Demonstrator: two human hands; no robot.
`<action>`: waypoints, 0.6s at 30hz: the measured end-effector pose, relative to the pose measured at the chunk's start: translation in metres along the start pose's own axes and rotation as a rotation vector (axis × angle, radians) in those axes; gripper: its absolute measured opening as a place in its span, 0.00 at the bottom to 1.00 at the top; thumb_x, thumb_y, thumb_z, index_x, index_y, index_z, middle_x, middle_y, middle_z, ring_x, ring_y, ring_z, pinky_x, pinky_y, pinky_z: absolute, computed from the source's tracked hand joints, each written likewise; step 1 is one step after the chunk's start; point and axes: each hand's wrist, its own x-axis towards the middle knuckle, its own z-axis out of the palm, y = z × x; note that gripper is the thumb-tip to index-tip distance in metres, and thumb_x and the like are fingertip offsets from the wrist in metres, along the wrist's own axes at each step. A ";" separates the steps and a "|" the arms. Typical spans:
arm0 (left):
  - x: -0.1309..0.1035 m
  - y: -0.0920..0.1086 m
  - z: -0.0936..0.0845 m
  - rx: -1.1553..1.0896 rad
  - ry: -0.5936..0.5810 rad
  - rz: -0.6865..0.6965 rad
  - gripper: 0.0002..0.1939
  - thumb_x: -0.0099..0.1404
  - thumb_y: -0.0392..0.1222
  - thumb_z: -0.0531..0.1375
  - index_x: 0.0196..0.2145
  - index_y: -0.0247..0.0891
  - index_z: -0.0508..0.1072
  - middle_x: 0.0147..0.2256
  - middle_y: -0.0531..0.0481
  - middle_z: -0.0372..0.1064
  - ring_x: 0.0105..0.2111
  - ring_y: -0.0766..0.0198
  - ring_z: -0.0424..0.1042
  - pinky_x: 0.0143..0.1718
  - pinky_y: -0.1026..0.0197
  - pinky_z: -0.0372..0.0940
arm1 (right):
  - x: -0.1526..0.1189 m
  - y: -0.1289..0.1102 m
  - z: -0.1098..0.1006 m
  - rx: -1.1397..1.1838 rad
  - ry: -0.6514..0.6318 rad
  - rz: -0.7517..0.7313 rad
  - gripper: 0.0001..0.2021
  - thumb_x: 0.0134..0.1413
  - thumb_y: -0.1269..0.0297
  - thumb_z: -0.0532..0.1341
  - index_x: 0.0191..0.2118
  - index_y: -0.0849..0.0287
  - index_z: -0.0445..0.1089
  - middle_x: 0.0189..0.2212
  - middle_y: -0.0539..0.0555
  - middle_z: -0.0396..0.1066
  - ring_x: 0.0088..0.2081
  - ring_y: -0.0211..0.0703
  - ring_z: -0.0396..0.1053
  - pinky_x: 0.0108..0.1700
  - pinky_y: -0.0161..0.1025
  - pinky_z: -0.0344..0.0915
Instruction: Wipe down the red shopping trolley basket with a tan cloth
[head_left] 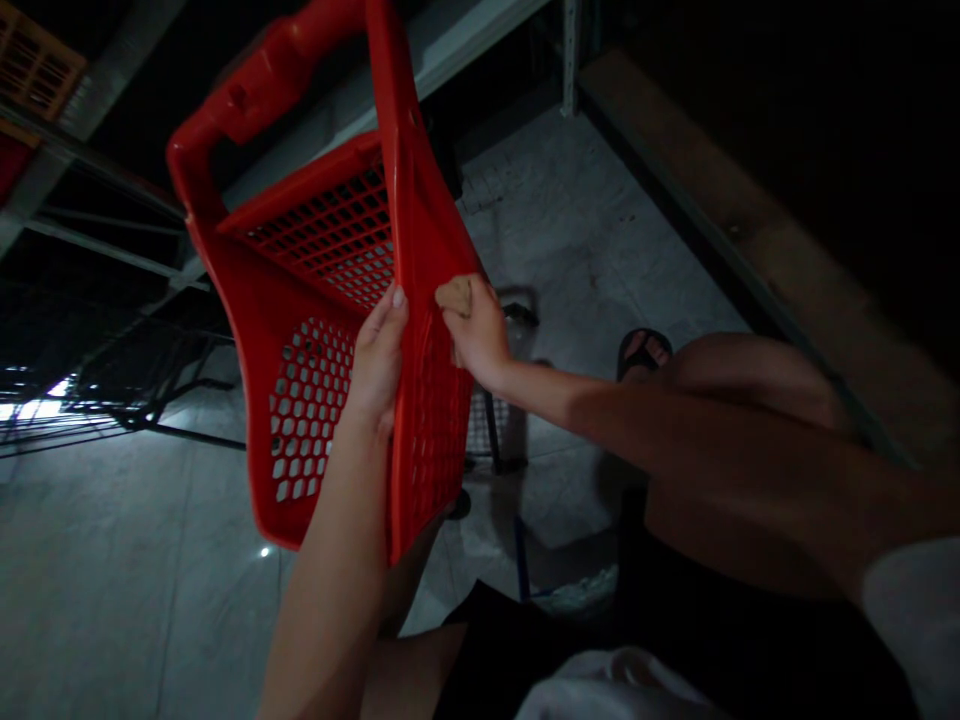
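Observation:
A red plastic shopping basket (409,250) with honeycomb and grid holes is tipped up in front of me, its handle toward the top left. My left hand (381,350) grips the basket's near rim, thumb on the edge and fingers inside, partly hidden. Pressed against the outer side wall, my right hand (480,325) is closed around a crumpled tan cloth (454,296).
Metal shelving (480,40) runs along the top, with an orange crate (37,65) at the upper left. Dark wire racks (150,400) stand to the left. A wooden board edge (720,200) lies at the right. My sandaled foot (643,352) rests on the grey floor (112,590).

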 end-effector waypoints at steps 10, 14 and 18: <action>0.010 -0.005 -0.003 -0.017 0.060 0.009 0.16 0.75 0.50 0.57 0.54 0.41 0.76 0.58 0.49 0.75 0.70 0.53 0.60 0.69 0.48 0.60 | -0.183 -0.011 -0.032 0.390 -0.538 0.690 0.10 0.43 0.73 0.65 0.32 0.52 0.69 0.30 0.47 0.74 0.33 0.45 0.74 0.36 0.42 0.73; 0.013 -0.007 -0.002 -0.052 0.066 0.005 0.16 0.77 0.45 0.54 0.55 0.40 0.76 0.60 0.49 0.74 0.69 0.57 0.62 0.70 0.50 0.57 | -0.102 -0.021 -0.022 0.464 -0.374 0.624 0.10 0.46 0.72 0.62 0.37 0.56 0.70 0.33 0.49 0.75 0.34 0.42 0.75 0.38 0.39 0.73; 0.016 -0.012 -0.001 -0.081 0.066 -0.024 0.18 0.75 0.49 0.57 0.57 0.41 0.75 0.61 0.48 0.73 0.68 0.55 0.64 0.70 0.52 0.59 | 0.000 -0.026 -0.007 0.367 -0.129 0.189 0.15 0.49 0.71 0.63 0.45 0.55 0.69 0.42 0.51 0.76 0.45 0.43 0.75 0.49 0.42 0.74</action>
